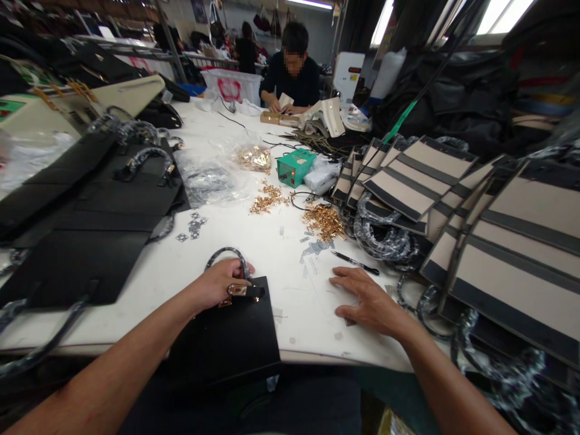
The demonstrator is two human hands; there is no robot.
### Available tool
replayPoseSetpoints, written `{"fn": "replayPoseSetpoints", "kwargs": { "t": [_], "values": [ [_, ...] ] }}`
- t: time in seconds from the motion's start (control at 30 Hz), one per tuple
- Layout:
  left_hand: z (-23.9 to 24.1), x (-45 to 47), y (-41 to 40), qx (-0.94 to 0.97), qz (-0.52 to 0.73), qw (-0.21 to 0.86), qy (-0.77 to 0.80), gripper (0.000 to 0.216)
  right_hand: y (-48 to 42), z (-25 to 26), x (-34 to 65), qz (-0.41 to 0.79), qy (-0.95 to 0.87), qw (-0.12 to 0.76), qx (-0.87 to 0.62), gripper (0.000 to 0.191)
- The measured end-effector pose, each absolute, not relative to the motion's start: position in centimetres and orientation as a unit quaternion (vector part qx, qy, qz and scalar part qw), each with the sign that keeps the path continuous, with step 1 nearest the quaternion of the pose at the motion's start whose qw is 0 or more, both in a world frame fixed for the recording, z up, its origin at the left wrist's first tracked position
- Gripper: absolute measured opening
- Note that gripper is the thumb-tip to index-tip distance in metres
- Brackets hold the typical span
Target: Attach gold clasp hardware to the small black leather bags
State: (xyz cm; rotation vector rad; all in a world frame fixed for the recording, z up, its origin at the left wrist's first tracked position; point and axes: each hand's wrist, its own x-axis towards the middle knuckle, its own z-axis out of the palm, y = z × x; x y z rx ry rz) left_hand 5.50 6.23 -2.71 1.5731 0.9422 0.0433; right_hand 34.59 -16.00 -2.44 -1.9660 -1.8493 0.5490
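the left hand [222,281] is holding the bag [231,338] by its top, fingers curling in beside the handle [233,249], while the strap [247,292] with its gold fitting is lying just beside them. the bag is hanging partly over the near edge of the desk [272,241], below the left hand and well apart from the right hand [371,302]. that hand is spreading wide, palm down and low at the desk; a small dark piece [350,322] is showing under it, though whether it is being held i cannot tell. a pen [356,262] is lying just beyond the right fingers, and gold clasps [324,222] are heaping farther out. dark plates [193,226] are lying beyond the left hand, and panels [521,241] are stacking up to the right of the right hand.
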Motion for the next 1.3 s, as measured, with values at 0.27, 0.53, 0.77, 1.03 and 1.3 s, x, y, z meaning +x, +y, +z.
{"fn": "replayPoseSetpoints", "kwargs": {
  "t": [0.27,0.53,0.77,1.03,1.3],
  "values": [
    [-3.1,5.3,6.4,0.690,0.025,0.605,0.396,0.036,-15.9,-2.7,34.3,0.183,-0.646,0.192,-0.716,0.053],
    [-3.1,5.1,6.4,0.702,0.028,0.590,0.398,0.033,-15.7,-2.9,34.3,0.191,-0.640,0.200,-0.717,0.053],
    [-3.7,4.9,6.5,0.707,0.047,0.583,0.398,0.032,-15.8,-2.0,32.1,0.150,-0.615,0.291,-0.717,0.040],
    [-3.9,4.8,6.6,0.730,0.068,0.573,0.366,0.027,-11.6,-2.5,20.0,0.123,-0.600,0.379,-0.693,0.050],
    [-3.3,4.8,6.3,0.732,0.074,0.577,0.355,0.025,-9.2,-5.1,17.6,0.046,-0.591,0.377,-0.711,0.021]
  ]
}}
